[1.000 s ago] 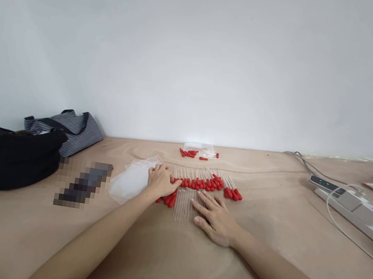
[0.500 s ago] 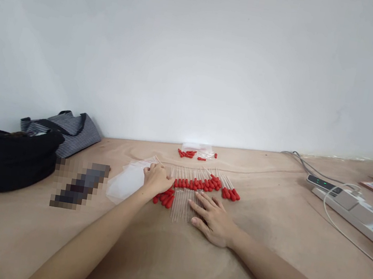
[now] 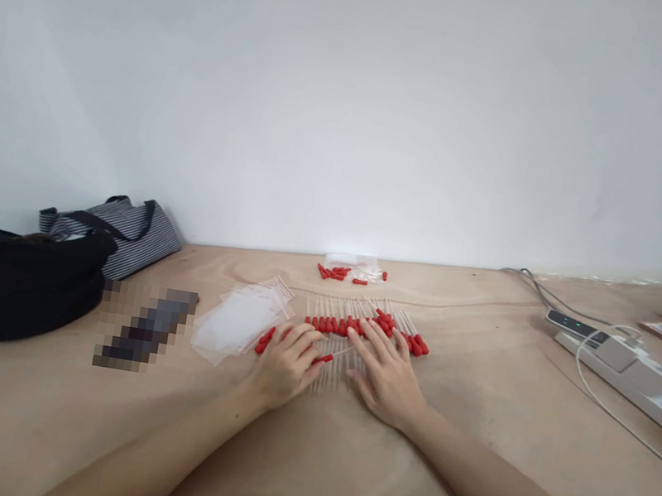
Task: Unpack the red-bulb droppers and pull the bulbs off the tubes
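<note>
Head camera view, looking forward and down at a wooden bench [image 3: 296, 469] set against a pale wall [image 3: 352, 117]. Two bare forearms reach in from the bottom edge, and the hands meet near the middle. The left hand [image 3: 286, 365] is curled, its thumb and fingers closed on a dropper [image 3: 324, 357] whose red bulb pokes out beside the thumb; its thin clear stem slants toward the other hand. The right hand [image 3: 383, 371] lies palm down with thumb and fingers apart, over part of a row of red-bulbed droppers [image 3: 325, 324]; whether it touches the held stem, I cannot tell. The row's clear stems point away from the person. Loose clear tubes [image 3: 323, 381] lie side by side between the hands, on the near side of the row. More red bulbs [image 3: 264, 341] show just left of the left hand, partly hidden by it. Beyond them, flat clear bags [image 3: 244, 318] overlap. Toward the wall lie small red bulbs [image 3: 334, 274] beside another clear bag [image 3: 342, 260]. Far left are a black bag [image 3: 48, 291] and a striped bag [image 3: 140, 243]; far right, a white power strip [image 3: 647, 394].
</note>
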A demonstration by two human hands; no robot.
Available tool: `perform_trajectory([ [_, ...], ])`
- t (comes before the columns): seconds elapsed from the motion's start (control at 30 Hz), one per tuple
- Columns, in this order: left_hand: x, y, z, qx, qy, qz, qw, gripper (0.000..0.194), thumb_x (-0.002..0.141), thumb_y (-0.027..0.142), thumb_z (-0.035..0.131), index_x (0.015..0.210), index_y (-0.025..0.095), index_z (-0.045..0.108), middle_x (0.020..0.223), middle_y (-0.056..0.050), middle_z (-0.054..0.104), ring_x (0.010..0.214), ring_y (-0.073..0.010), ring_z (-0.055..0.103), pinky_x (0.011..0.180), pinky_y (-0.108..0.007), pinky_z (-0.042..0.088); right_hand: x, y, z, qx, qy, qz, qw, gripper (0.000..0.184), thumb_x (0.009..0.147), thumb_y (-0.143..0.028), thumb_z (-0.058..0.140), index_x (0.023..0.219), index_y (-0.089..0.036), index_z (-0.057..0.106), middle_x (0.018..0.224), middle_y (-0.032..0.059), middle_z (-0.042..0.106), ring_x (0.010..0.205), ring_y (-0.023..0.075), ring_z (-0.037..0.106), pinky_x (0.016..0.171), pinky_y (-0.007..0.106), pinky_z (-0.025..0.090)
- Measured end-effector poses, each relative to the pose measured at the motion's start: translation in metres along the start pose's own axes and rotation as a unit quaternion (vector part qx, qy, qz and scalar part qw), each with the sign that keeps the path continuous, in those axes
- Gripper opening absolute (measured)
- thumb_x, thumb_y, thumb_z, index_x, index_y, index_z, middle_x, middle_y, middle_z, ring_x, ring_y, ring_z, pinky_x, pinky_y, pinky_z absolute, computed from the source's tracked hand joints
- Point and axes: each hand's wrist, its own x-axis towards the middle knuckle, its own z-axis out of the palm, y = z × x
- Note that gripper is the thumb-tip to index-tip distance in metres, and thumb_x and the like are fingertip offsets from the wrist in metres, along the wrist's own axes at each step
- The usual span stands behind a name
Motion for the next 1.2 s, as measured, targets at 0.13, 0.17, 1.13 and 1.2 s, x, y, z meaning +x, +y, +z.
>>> perform_trajectory([
  [0.13, 0.002, 0.009, 0.009, 0.014, 0.031, 0.036, 0.999, 0.014, 0.081, 0.020, 0.047, 0.076, 0.019, 0.060, 0.097, -0.002, 0.064, 0.097, -0.0190, 0.053, 0.087, -0.037, 0.032, 0.003, -0.003, -0.001, -0.020, -0.001, -0.040, 0.999, 0.040, 0.087, -0.032, 0.037, 0.127, -0.030, 0.038, 0.134, 0.0062, 0.036, 0.124, 0.0227, 0.029, 0.100, 0.050, 0.006],
  [0.17, 0.002, 0.011, 0.009, 0.014, 0.034, 0.037, 0.999, 0.014, 0.081, 0.020, 0.048, 0.077, 0.020, 0.061, 0.097, -0.002, 0.064, 0.097, -0.0186, 0.053, 0.088, -0.037, 0.031, 0.003, -0.003, 0.000, -0.021, 0.001, -0.042, 0.999, 0.038, 0.087, -0.031, 0.038, 0.125, -0.031, 0.041, 0.133, 0.0054, 0.039, 0.124, 0.0228, 0.030, 0.100, 0.051, 0.006],
  [1.13, -0.002, 0.014, 0.008, 0.010, 0.011, 0.016, 1.000, 0.016, 0.080, 0.025, 0.051, 0.070, 0.024, 0.064, 0.118, 0.001, 0.055, 0.114, -0.0259, 0.041, 0.097, -0.054, 0.022, -0.003, 0.001, 0.013, -0.015, 0.052, -0.105, 0.993, 0.027, 0.085, -0.016, 0.039, 0.087, -0.028, 0.063, 0.111, -0.0028, 0.060, 0.118, 0.0220, 0.039, 0.099, 0.052, -0.006],
  [1.2, -0.002, 0.014, 0.009, 0.013, 0.018, 0.018, 1.000, 0.016, 0.080, 0.024, 0.050, 0.071, 0.024, 0.063, 0.118, 0.001, 0.055, 0.114, -0.0261, 0.041, 0.097, -0.054, 0.022, -0.004, 0.000, 0.013, -0.011, 0.060, -0.106, 0.993, 0.027, 0.085, -0.017, 0.039, 0.087, -0.028, 0.063, 0.111, -0.0030, 0.060, 0.118, 0.0216, 0.039, 0.099, 0.052, -0.006],
])
